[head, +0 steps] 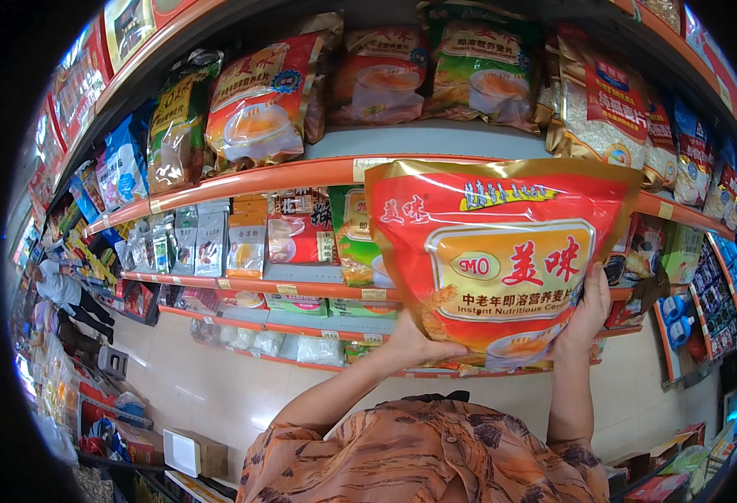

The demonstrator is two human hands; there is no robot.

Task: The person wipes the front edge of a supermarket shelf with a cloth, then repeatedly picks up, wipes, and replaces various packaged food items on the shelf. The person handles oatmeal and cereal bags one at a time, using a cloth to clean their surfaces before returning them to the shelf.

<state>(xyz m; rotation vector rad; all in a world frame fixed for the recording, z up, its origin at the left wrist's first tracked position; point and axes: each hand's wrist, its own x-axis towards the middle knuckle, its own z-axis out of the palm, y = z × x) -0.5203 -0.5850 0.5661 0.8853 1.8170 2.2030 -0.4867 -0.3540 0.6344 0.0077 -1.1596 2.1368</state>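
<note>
A large red and gold bag of instant cereal (500,251) is held upright in front of me, its printed front facing the camera. My left hand (415,342) grips its lower left corner, thumb across the front. On the bag's right side is my right hand (585,308), its fingers partly hidden behind the bag. Behind and above, a similar red cereal bag (261,100) leans on the upper shelf, with a green cereal bag (485,69) farther right. Another green cereal bag (353,232) stands on the shelf below, partly covered by the held bag.
Orange-edged store shelves (261,174) curve across the view, holding oatmeal bags (604,107) and small pouches (247,236). A person (66,292) stands far left in the aisle, near a grey plastic stool (112,363). Cardboard boxes (212,454) sit on the floor at lower left.
</note>
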